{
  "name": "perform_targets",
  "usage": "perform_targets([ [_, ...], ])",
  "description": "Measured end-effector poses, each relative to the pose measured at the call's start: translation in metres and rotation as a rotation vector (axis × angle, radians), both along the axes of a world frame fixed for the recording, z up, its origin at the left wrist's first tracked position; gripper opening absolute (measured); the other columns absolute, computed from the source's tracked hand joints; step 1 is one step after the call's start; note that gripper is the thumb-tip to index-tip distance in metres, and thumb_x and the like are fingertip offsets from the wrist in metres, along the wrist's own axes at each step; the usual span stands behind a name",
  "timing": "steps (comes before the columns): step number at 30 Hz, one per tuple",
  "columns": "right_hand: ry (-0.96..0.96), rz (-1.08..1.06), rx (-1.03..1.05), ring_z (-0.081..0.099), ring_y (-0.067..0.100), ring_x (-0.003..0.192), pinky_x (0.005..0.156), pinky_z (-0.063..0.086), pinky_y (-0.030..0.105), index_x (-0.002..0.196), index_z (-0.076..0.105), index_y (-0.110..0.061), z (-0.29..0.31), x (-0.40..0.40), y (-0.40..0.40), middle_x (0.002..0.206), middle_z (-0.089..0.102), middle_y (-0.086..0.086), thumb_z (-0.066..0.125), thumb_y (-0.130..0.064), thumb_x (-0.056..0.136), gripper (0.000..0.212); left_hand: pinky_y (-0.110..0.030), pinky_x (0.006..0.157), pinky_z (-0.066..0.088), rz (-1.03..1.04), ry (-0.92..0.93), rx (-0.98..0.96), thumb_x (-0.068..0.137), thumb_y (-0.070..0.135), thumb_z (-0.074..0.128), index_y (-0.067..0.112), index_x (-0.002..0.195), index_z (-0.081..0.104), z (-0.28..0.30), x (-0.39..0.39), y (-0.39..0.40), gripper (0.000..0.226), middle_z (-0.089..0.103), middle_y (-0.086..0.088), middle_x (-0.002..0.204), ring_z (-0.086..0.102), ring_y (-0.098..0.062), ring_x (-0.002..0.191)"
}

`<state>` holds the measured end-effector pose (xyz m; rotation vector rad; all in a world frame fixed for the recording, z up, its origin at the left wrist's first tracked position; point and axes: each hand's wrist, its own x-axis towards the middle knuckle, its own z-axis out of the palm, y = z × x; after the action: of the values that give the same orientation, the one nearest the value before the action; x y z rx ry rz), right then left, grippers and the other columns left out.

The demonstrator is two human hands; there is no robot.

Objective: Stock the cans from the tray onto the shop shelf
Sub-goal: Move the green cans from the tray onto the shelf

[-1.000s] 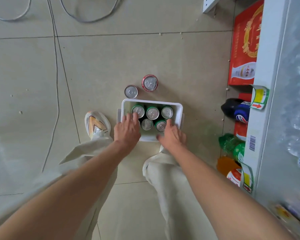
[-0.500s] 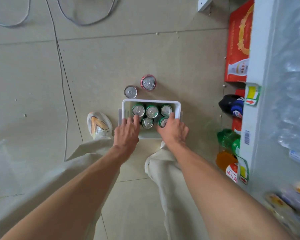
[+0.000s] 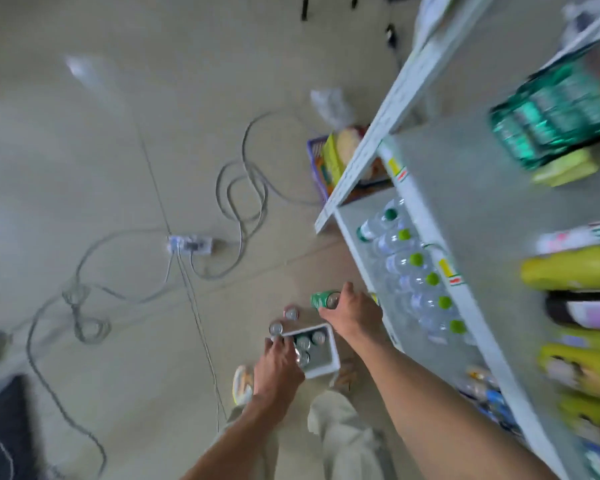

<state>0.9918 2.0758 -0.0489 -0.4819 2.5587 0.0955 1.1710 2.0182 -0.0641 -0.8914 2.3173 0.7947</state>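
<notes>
Green can [image 3: 321, 299] now in right hand [image 3: 352, 311]

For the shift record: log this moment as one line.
right hand grips green can, lifted above white tray | left hand on can inside tray | two cans on floor beside tray | shelf to right

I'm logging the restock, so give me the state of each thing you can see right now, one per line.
Right hand: grips a green can, lifted clear of the tray.
Left hand: in the white tray, fingers curled on a can there.
White tray: on the floor, cans upright inside.
Two cans: upright on the floor beside the tray.
Water bottles: lying on the shelf.
</notes>
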Motion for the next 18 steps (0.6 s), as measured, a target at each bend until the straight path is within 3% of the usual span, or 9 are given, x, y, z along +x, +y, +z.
perform_targets([
  [3,0.093,-0.044,-0.104,0.070,0.031,0.096,0.074,0.053,0.035,0.108,0.057,-0.014,0.091,-0.013,-0.018,0.102,0.072,0.008,0.067,-0.067,0.066,0.068,-0.027,0.089,0.046,-0.052,0.112,-0.016,0.083,0.024,0.069,0.018,0.133,0.050,0.080,-0.016,-0.023,0.054,0.057,-0.001,0.125,0.048,-0.021,0.113],
  [5,0.121,-0.067,-0.158,0.070,0.032,0.095,0.072,0.052,0.035,0.104,0.058,-0.015,0.141,-0.024,-0.023,0.099,0.072,0.008,0.063,-0.070,0.063,0.070,-0.024,0.083,0.042,-0.087,0.204,-0.067,0.075,0.027,0.075,0.018,0.120,0.059,0.128,-0.025,-0.035,0.048,0.062,-0.001,0.114,0.054,-0.021,0.102],
  [10,0.216,-0.146,-0.314,0.070,0.031,0.090,0.067,0.048,0.034,0.095,0.057,-0.018,0.219,-0.055,-0.019,0.093,0.072,0.010,0.052,-0.077,0.057,0.070,-0.021,0.066,0.036,-0.301,0.424,-0.188,0.019,0.026,0.094,0.016,0.077,0.071,0.203,-0.048,-0.046,0.064,0.064,0.005,0.067,0.062,-0.017,0.058],
  [11,0.240,-0.178,-0.338,0.071,0.031,0.089,0.067,0.049,0.034,0.096,0.057,-0.019,0.230,-0.063,-0.016,0.092,0.072,0.010,0.054,-0.076,0.057,0.070,-0.019,0.066,0.036,-0.337,0.436,-0.191,0.019,0.028,0.094,0.015,0.079,0.072,0.212,-0.054,-0.048,0.065,0.065,0.005,0.068,0.064,-0.016,0.060],
  [13,0.282,-0.211,-0.384,0.070,0.032,0.088,0.068,0.050,0.035,0.099,0.057,-0.019,0.248,-0.077,-0.012,0.091,0.071,0.009,0.055,-0.075,0.057,0.070,-0.017,0.076,0.039,-0.318,0.376,-0.166,0.041,0.029,0.092,0.012,0.098,0.073,0.230,-0.071,-0.048,0.062,0.071,0.000,0.087,0.068,-0.020,0.080],
  [14,0.293,-0.223,-0.402,0.070,0.032,0.087,0.068,0.050,0.035,0.098,0.055,-0.020,0.255,-0.085,-0.008,0.090,0.071,0.008,0.055,-0.076,0.057,0.070,-0.017,0.075,0.040,-0.318,0.409,-0.198,0.043,0.026,0.091,0.010,0.098,0.073,0.236,-0.081,-0.048,0.060,0.072,-0.002,0.087,0.068,-0.020,0.080],
  [16,0.313,-0.249,-0.431,0.069,0.031,0.083,0.065,0.048,0.034,0.093,0.052,-0.021,0.266,-0.102,0.000,0.087,0.069,0.006,0.052,-0.080,0.057,0.069,-0.020,0.064,0.039,-0.361,0.548,-0.238,0.022,0.017,0.095,0.007,0.079,0.075,0.253,-0.105,-0.046,0.062,0.070,-0.001,0.068,0.068,-0.021,0.059],
  [18,0.333,-0.315,-0.451,0.068,0.030,0.080,0.062,0.045,0.033,0.091,0.051,-0.022,0.274,-0.119,0.011,0.085,0.068,0.006,0.050,-0.081,0.056,0.069,-0.024,0.068,0.038,-0.371,0.579,-0.202,0.027,0.014,0.096,0.003,0.081,0.074,0.265,-0.128,-0.047,0.059,0.071,-0.006,0.072,0.069,-0.024,0.062],
])
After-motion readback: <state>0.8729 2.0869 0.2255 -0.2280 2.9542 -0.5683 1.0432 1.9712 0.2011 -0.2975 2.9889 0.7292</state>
